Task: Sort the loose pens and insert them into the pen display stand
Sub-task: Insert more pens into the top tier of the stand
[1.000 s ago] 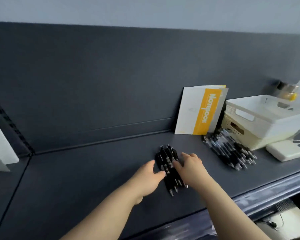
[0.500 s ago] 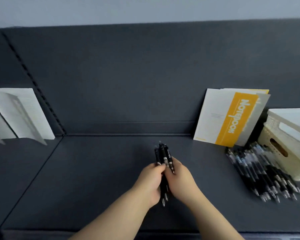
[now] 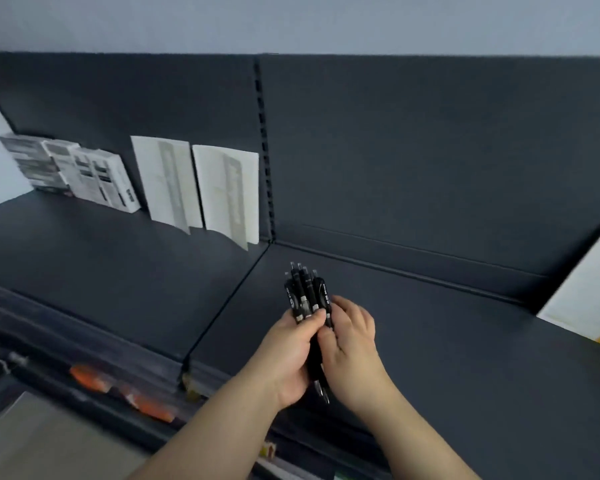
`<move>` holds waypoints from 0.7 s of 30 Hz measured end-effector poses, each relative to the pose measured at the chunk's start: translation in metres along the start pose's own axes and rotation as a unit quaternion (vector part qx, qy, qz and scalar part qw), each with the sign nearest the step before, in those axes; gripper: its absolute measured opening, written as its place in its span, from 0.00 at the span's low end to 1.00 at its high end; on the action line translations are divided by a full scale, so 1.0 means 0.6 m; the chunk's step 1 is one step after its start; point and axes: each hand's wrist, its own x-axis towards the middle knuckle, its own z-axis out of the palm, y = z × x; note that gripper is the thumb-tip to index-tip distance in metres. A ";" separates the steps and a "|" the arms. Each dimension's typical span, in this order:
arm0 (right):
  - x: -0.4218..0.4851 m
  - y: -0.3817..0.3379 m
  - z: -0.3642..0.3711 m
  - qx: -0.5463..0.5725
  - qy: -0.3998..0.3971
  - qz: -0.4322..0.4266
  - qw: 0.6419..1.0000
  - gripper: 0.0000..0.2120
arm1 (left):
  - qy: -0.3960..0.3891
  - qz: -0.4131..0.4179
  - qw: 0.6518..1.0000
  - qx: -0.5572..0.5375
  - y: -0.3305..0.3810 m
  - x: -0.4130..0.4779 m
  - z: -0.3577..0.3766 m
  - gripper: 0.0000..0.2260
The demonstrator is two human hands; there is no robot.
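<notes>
Several black pens (image 3: 306, 295), silver bands, bunched; left hand (image 3: 288, 355), right hand (image 3: 354, 344) grip.

Bare forearms; bare left hand (image 3: 288, 351), right hand (image 3: 352, 344).

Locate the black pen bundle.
Head view, centre: the black pen bundle is held between the left hand and right hand, above the dark shelf, just right of its seam.

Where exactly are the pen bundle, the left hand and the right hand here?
pen bundle (image 3: 307, 292), head view, on the black barrels above the hands.
left hand (image 3: 288, 351), head view, middle of the hand.
right hand (image 3: 352, 344), head view, middle of the hand.
</notes>
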 end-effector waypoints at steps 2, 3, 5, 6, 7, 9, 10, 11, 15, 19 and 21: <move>0.011 -0.046 0.051 0.003 -0.016 -0.029 0.999 0.22 | 0.018 0.023 0.999 -0.015 0.027 -0.017 -0.058 0.10; 0.016 -0.074 0.079 0.008 -0.024 -0.036 0.999 0.22 | 0.027 0.038 0.999 -0.024 0.041 -0.028 -0.090 0.09; 0.024 -0.131 0.136 0.060 -0.049 -0.037 0.996 0.18 | 0.051 0.067 0.996 -0.032 0.071 -0.050 -0.163 0.08; 0.028 -0.164 0.166 0.104 -0.058 -0.031 0.992 0.15 | 0.061 0.077 0.995 -0.033 0.087 -0.063 -0.202 0.07; 0.029 -0.201 0.194 0.142 -0.064 -0.017 0.988 0.14 | 0.070 0.086 0.993 -0.033 0.104 -0.079 -0.243 0.07; 0.029 -0.267 0.258 0.186 -0.077 0.006 0.979 0.12 | 0.085 0.106 0.990 -0.043 0.138 -0.109 -0.327 0.07; 0.028 -0.298 0.287 0.201 -0.084 0.011 0.976 0.12 | 0.092 0.113 0.988 -0.050 0.152 -0.123 -0.366 0.07; 0.028 -0.344 0.340 0.214 -0.100 0.014 0.972 0.12 | 0.106 0.127 0.984 -0.060 0.169 -0.145 -0.432 0.07; 0.035 -0.422 0.437 0.288 -0.159 0.046 0.943 0.10 | 0.140 0.132 0.978 -0.086 0.211 -0.198 -0.548 0.08; 0.042 -0.504 0.532 0.361 -0.232 0.071 0.901 0.07 | 0.180 0.156 0.964 -0.119 0.250 -0.246 -0.663 0.07; 0.055 -0.537 0.572 0.377 -0.250 0.069 0.889 0.06 | 0.204 0.166 0.956 -0.130 0.264 -0.259 -0.713 0.07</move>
